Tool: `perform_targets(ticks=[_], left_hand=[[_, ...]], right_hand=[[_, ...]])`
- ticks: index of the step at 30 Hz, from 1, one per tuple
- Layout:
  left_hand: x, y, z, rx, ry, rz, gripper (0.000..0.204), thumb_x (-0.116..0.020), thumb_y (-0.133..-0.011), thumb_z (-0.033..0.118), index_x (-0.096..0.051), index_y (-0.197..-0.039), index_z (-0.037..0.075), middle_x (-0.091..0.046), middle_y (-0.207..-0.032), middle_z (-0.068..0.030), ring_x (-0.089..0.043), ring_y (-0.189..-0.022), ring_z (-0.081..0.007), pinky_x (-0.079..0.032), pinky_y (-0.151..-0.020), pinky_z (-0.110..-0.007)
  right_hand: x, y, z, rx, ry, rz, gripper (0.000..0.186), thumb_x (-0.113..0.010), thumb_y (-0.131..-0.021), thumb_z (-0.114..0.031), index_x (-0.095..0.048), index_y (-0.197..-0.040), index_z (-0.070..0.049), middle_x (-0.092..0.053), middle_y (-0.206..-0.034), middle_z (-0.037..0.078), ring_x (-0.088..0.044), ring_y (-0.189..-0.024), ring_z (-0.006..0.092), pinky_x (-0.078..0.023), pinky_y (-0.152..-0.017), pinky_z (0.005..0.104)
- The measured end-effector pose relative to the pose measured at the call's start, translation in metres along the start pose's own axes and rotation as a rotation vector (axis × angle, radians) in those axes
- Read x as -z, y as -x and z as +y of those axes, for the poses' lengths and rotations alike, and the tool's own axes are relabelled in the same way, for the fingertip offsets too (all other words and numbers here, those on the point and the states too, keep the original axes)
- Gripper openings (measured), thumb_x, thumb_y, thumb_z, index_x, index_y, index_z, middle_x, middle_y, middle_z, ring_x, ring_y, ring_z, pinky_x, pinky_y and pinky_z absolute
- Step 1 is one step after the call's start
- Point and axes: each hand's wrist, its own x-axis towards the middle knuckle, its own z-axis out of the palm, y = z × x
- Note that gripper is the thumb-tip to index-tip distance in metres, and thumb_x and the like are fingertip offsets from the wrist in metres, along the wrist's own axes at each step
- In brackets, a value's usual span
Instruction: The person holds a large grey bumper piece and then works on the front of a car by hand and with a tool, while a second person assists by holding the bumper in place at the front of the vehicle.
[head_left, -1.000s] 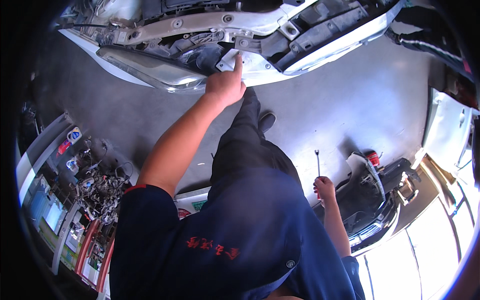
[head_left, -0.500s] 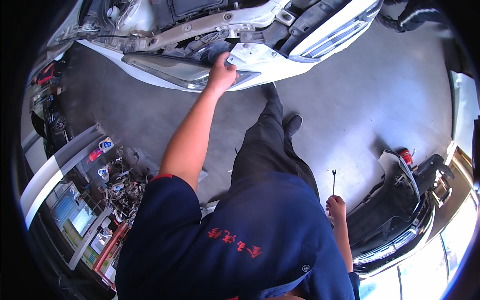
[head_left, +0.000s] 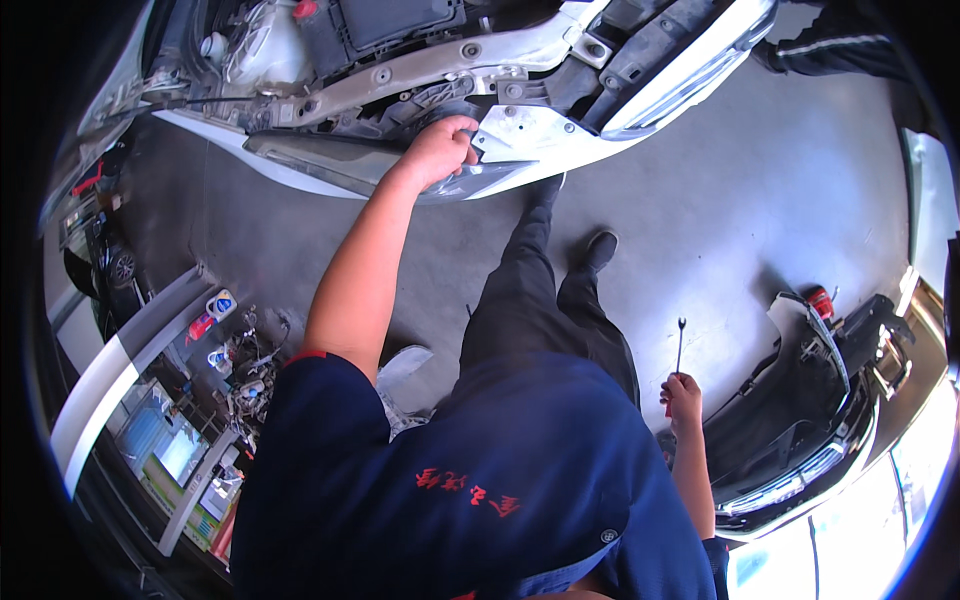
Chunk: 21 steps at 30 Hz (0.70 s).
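Reaching to the front of a white car, my left hand point(head_left: 440, 152) has its fingers curled over the inner end of the headlight point(head_left: 325, 155). Its fingertips lie beside the white bumper point(head_left: 530, 135); what they press on underneath is hidden. Down at my right side, my right hand point(head_left: 682, 398) is closed round the red handle of a fork-tipped pry tool point(head_left: 681, 345). The tool's thin dark shaft points up and away from the car parts around it.
Above the headlight lies the exposed engine bay with a metal crossbeam point(head_left: 430, 62). A removed dark bumper point(head_left: 790, 440) and a red tail light point(head_left: 820, 302) lie at right. Loose parts point(head_left: 255, 375) and bottles point(head_left: 220, 303) are at left. Another person's leg point(head_left: 840, 52) shows at upper right.
My left hand has shifted slightly down and left along the headlight's end, its fingers now bent toward the bumper. The right hand still holds the tool. The view has moved a little.
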Motion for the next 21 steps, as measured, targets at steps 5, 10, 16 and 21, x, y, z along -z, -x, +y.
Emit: perform_targets(ticks=[5, 10, 16, 21], left_hand=[[-0.004, -0.007, 0.015, -0.116, -0.013, 0.151, 0.036, -0.049, -0.094, 0.011, -0.058, -0.128, 0.003, -0.065, -0.074, -0.0080, -0.060, -0.060, -0.0136, -0.050, -0.056, -0.031], [0.004, -0.011, 0.036, 0.053, 0.180, -0.084, 0.039, -0.044, -0.097, 0.010, -0.053, -0.134, 0.003, -0.058, -0.073, -0.0028, -0.049, -0.056, -0.0095, -0.041, -0.049, -0.027], [0.014, -0.029, 0.024, 0.110, 0.174, -0.182, 0.019, -0.043, -0.099, 0.013, -0.061, -0.104, 0.012, -0.051, -0.066, 0.0032, -0.040, -0.047, -0.0065, -0.031, -0.041, -0.025], [0.002, -0.045, 0.029, 0.093, 0.071, -0.137, 0.020, -0.047, -0.099, 0.017, -0.055, -0.083, 0.009, -0.050, -0.062, 0.0000, -0.042, -0.044, -0.0103, -0.032, -0.039, -0.028]], right_hand=[[-0.035, 0.008, -0.015, 0.026, -0.022, -0.077, 0.018, -0.061, -0.093, -0.015, -0.059, -0.103, -0.001, -0.063, -0.080, 0.005, -0.059, -0.065, 0.0119, -0.049, -0.060, 0.0261], [-0.060, 0.019, -0.016, 0.040, -0.090, -0.024, 0.017, -0.061, -0.094, -0.015, -0.059, -0.103, -0.001, -0.064, -0.081, 0.006, -0.059, -0.065, 0.0118, -0.050, -0.061, 0.0266], [-0.073, 0.037, 0.009, 0.007, -0.082, 0.003, 0.018, -0.060, -0.092, -0.019, -0.063, -0.094, -0.001, -0.061, -0.070, 0.005, -0.057, -0.056, 0.0127, -0.045, -0.048, 0.0269], [-0.072, 0.055, 0.053, -0.088, -0.149, 0.098, 0.018, -0.061, -0.092, -0.019, -0.064, -0.097, -0.002, -0.060, -0.067, 0.003, -0.054, -0.048, 0.0120, -0.040, -0.039, 0.0266]])
